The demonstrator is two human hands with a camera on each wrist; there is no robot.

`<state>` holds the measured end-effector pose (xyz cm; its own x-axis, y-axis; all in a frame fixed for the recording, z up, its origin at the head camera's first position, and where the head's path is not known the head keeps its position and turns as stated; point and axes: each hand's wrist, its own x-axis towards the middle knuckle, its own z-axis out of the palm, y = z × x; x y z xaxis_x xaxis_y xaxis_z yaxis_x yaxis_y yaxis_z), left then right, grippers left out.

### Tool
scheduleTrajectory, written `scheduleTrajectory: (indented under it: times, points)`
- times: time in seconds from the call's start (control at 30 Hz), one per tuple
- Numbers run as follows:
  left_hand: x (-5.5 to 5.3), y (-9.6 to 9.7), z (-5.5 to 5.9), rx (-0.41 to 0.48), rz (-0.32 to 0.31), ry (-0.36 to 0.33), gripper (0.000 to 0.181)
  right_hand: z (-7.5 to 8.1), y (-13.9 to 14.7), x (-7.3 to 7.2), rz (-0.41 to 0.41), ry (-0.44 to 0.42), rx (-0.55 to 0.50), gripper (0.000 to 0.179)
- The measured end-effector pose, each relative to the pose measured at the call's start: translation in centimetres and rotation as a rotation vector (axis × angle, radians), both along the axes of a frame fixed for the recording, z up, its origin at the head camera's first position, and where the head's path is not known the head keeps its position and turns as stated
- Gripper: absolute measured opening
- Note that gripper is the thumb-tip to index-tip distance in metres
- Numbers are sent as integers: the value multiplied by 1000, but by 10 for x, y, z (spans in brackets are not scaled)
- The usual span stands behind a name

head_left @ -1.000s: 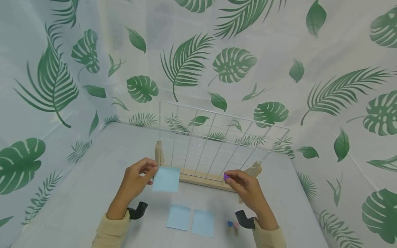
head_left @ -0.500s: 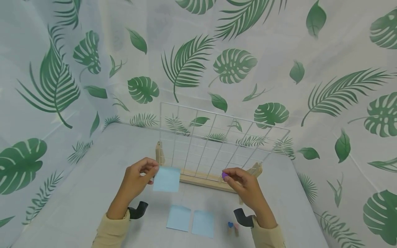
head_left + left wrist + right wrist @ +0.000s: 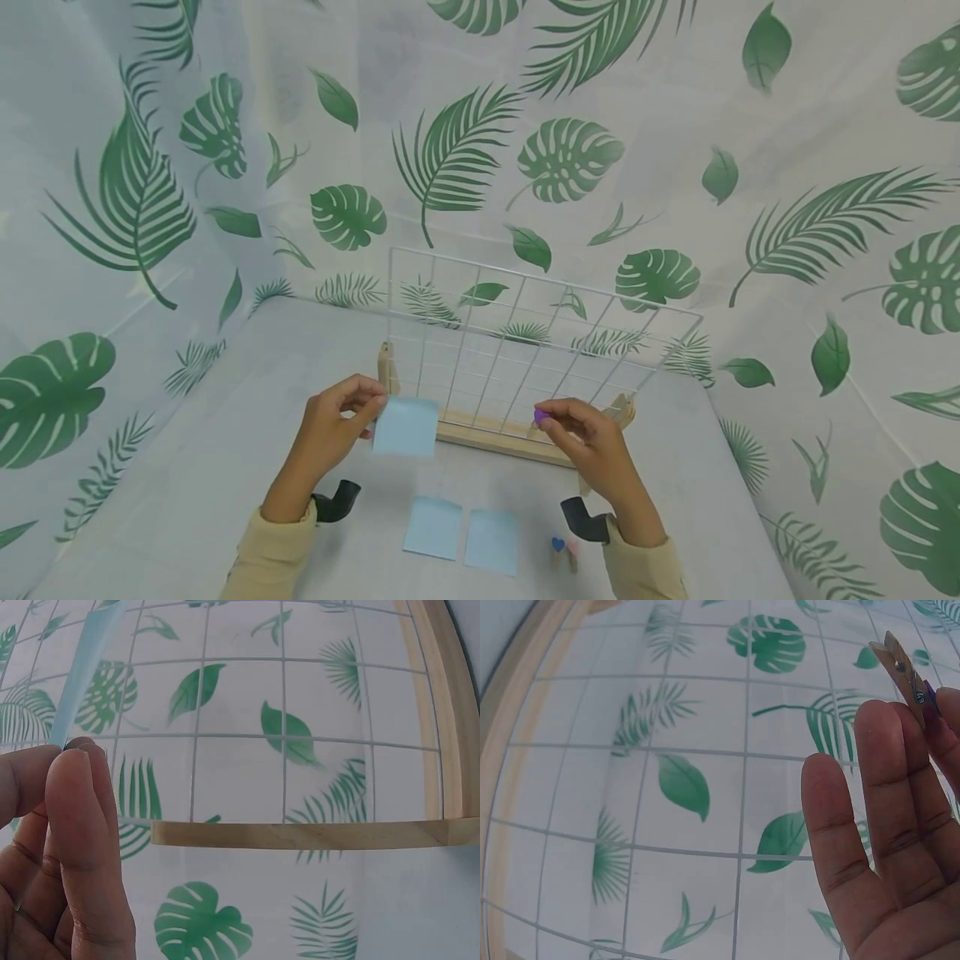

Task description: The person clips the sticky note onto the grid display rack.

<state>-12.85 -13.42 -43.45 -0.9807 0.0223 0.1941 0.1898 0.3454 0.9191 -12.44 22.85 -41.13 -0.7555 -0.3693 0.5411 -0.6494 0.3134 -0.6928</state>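
My left hand [image 3: 335, 425] pinches a light blue sticky note [image 3: 406, 427] by its upper left corner, in front of the wire grid's lower left part. The left wrist view shows this note [image 3: 84, 671] nearly edge-on between thumb and fingers. My right hand [image 3: 592, 437] pinches a small wooden clothespin with a purple decoration [image 3: 541, 416]; in the right wrist view the clothespin [image 3: 904, 669] points away from the fingertips, its other fingers extended. Behind both hands stands the white wire grid [image 3: 517, 350] on a wooden base [image 3: 495, 442].
Two more light blue sticky notes, a left one [image 3: 432, 527] and a right one [image 3: 491, 540], lie on the white table [image 3: 300, 350]. To their right lie a blue heart clothespin [image 3: 557, 547] and a pink one [image 3: 573, 552]. A leaf-printed curtain [image 3: 465, 125] surrounds the table.
The right hand has moved slightly left and up with the purple-topped clothespin. My left hand and its sticky note have risen a little.
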Motion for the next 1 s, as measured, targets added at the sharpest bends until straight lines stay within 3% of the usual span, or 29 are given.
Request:
scheduleTrajectory:
  times: [0.47, 1.0]
  points:
    - [-2, 1, 2, 9, -3, 1, 10, 9, -9, 0, -137, -77, -25, 16]
    - [-6, 2, 7, 22, -27, 16, 11, 24, -17, -2, -180, -98, -64, 12]
